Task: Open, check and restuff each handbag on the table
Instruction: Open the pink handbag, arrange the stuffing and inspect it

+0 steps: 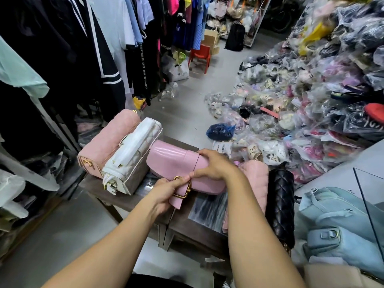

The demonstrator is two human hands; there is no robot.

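Observation:
A glossy pink handbag [170,161] lies on the dark wooden table [116,196] in the middle of the view. My left hand [166,192] pinches its pink strap tab with the gold buckle [182,189] at the bag's near edge. My right hand [216,166] grips the right end of the same bag from above. To the left stand a white quilted handbag [133,156] and a fuzzy pink handbag [108,142]. At the right lie a soft pink quilted bag [256,179] and a black quilted bag [280,204].
Pale blue bags [336,225] are piled at the lower right beside a glass pane [372,200]. Clothes hang on a rack [72,48] along the left. A big heap of plastic-wrapped shoes [301,100] fills the right floor. A red chair [200,55] stands far back.

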